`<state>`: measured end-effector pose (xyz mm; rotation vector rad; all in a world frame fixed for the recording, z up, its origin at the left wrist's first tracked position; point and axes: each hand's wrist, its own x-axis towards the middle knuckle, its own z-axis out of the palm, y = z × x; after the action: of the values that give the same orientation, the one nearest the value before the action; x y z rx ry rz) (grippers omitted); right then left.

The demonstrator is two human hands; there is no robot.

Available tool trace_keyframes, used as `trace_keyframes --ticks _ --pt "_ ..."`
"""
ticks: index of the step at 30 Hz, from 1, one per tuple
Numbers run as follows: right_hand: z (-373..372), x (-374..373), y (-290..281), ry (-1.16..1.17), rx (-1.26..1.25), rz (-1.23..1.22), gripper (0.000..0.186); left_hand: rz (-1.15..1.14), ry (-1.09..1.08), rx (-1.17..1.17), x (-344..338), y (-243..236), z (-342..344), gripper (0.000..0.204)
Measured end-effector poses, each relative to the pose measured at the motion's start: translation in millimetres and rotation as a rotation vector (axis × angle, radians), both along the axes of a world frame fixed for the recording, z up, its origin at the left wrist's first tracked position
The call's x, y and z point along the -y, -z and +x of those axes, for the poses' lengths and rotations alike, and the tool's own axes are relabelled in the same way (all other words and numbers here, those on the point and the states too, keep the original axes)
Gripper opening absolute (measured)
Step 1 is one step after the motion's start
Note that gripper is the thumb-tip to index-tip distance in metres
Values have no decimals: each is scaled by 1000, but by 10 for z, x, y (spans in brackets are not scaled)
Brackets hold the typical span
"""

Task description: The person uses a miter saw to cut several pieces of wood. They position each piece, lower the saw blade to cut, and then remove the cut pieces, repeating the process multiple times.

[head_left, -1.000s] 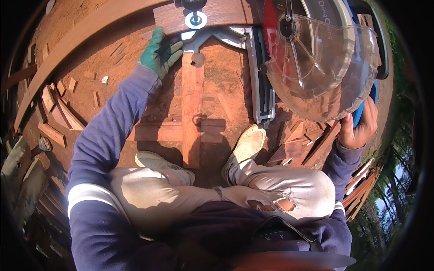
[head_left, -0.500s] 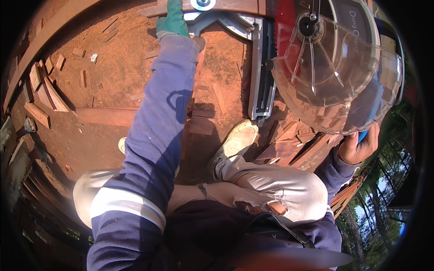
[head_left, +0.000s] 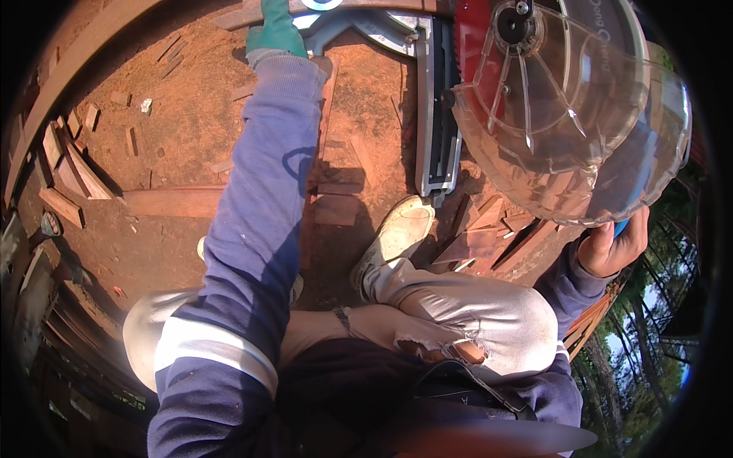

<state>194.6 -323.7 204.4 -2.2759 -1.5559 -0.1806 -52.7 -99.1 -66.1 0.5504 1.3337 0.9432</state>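
Observation:
My left hand (head_left: 278, 35), in a green glove, grips a reddish-brown wooden board (head_left: 374, 6) at the upper edge; part of its fingers is cut off there. The board lies across the silver base (head_left: 385, 34) of a mitre saw. At the right, my bare right hand (head_left: 615, 246) is closed around the saw's blue handle (head_left: 621, 227), much of which the fingers hide. The saw head has a clear plastic guard (head_left: 550, 168) and a red blade (head_left: 475, 46), and stands to the right of the board's visible stretch.
Offcuts (head_left: 473, 237) are heaped under the saw, beside my shoe (head_left: 397, 233). More wood scraps (head_left: 76, 164) lie on the reddish dirt at the left. A long plank (head_left: 172, 201) lies on the ground beyond my knees, and a long curved-looking beam (head_left: 57, 99) runs along the far left.
The whole view has shifted slightly, so the board and my gloved hand sit higher and further left. My right hand stays on the handle, appearing slightly further right.

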Motion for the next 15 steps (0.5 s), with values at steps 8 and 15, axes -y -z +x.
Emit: trace_keyframes --ticks 8,15 --pt "22 19 11 11 -6 33 72 -9 -3 -18 55 -26 -6 62" --pt "74 -65 -41 1 -36 44 68 -9 -4 -31 74 -39 2 61"
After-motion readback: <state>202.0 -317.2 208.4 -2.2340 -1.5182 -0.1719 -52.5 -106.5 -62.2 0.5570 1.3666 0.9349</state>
